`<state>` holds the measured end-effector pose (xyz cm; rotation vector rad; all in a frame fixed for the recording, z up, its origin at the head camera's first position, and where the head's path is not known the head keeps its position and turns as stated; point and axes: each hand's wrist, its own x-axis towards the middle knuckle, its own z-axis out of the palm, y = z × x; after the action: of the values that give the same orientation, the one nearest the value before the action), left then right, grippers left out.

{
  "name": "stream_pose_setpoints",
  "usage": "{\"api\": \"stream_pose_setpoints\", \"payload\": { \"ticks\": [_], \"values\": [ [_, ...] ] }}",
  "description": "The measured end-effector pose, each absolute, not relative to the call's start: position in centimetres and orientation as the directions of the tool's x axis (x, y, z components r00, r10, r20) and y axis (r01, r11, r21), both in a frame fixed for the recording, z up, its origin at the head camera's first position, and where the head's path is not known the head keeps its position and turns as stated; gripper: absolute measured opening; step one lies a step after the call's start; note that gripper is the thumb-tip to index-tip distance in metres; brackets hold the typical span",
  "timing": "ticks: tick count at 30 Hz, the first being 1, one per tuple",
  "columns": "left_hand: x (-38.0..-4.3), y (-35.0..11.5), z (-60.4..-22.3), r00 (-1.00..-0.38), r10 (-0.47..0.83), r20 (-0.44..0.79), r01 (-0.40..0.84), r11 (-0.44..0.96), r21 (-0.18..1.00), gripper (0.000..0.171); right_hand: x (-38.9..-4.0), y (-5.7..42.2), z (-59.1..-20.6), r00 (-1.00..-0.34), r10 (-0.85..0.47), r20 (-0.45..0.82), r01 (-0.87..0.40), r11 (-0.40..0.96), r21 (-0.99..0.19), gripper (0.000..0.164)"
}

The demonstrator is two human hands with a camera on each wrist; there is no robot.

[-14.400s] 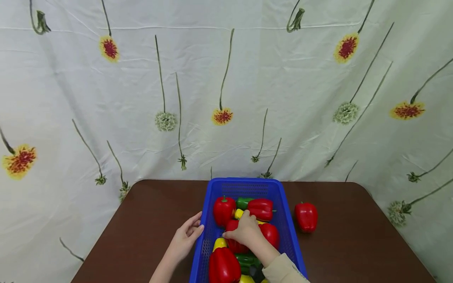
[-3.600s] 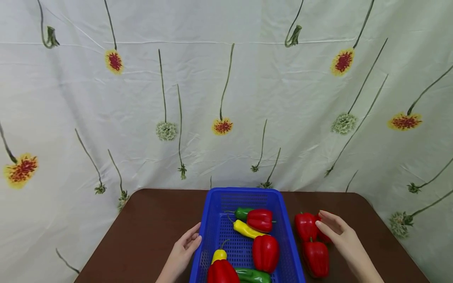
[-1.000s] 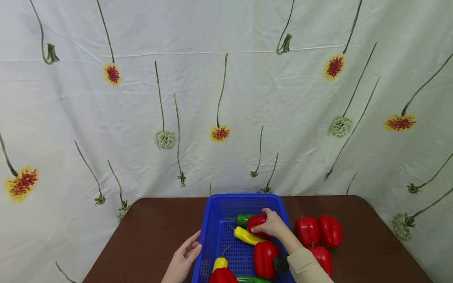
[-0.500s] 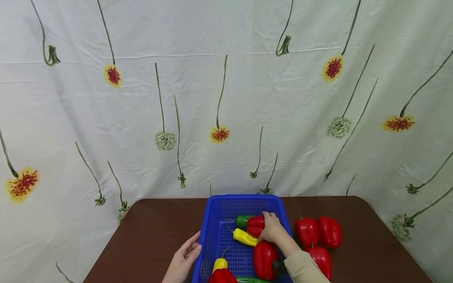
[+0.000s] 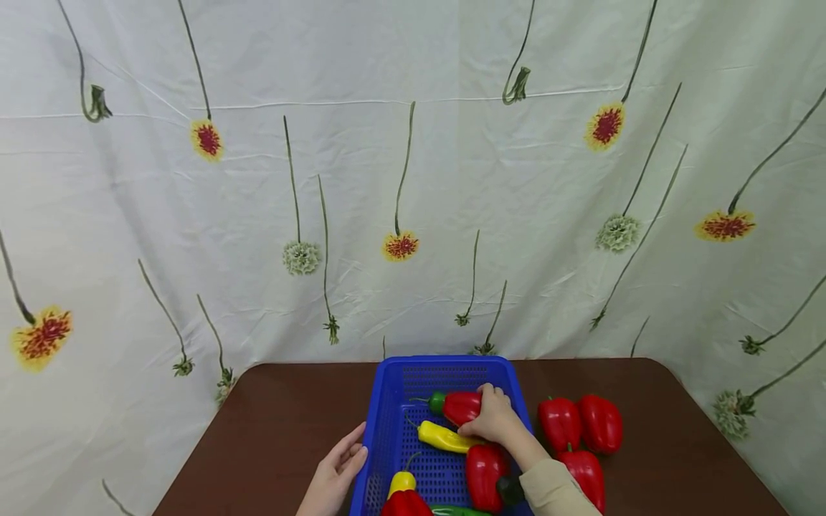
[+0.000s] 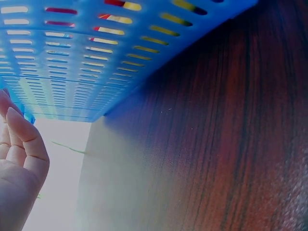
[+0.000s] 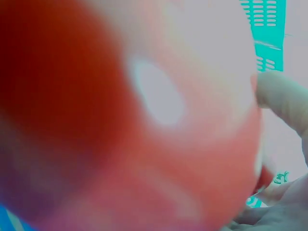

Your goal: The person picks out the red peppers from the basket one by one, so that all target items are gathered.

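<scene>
Inside the blue basket [image 5: 445, 361], my right hand [image 5: 495, 419] grips a red bell pepper [image 5: 462, 407], thumb on the near side and fingers on the far side. A green pepper [image 5: 437, 403], partly hidden, lies against its left end. Just in front is a long yellow pepper [image 5: 444, 437]; nearer still sits another red bell pepper [image 5: 485, 473]. My left hand [image 5: 334, 473] rests by the basket's left side with loosely bent fingers; the left wrist view also shows this hand [image 6: 24, 154] at the slatted wall. A blurred red surface [image 7: 192, 144] fills most of the right wrist view.
Three red bell peppers, one at the back left [image 5: 559, 423], one at the back right [image 5: 601, 423] and one in front [image 5: 586, 474], lie on the brown table [image 5: 290, 416]. The basket's near end holds another yellow pepper [image 5: 402, 481] and red pepper [image 5: 405, 504]. A flowered cloth [image 5: 361, 301] hangs behind.
Since half a second ago, the gripped red pepper has turned slightly and the yellow pepper has shifted left. Compared with 14 seconds ago, two more red peppers lie on the table. My left hand stays put.
</scene>
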<state>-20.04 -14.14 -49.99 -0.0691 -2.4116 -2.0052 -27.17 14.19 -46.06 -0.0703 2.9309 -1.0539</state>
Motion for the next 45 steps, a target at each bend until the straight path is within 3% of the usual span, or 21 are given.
{"api": "stream_pose_setpoints", "payload": {
  "ticks": [20, 30, 45],
  "values": [
    [-20.2, -14.1, -50.1, -0.999, 0.03, 0.029, 0.034, 0.182, 0.983, 0.054, -26.6, 14.8, -44.5, -0.995, 0.035, 0.091, -0.059, 0.529, -0.847, 0.078],
    [-20.1, -14.1, -50.1, -0.998, 0.033, 0.048, 0.053, 0.18, 0.982, 0.053, -25.6, 16.0, -43.4, -0.995, 0.084, 0.045, -0.014, 0.338, -0.941, 0.08],
    [-20.1, -14.1, -50.1, -0.999, 0.024, 0.023, 0.027, 0.194, 0.981, 0.053, -24.1, 18.5, -42.0, -1.0, 0.014, -0.012, 0.013, 0.076, -0.997, 0.071]
  ]
}}
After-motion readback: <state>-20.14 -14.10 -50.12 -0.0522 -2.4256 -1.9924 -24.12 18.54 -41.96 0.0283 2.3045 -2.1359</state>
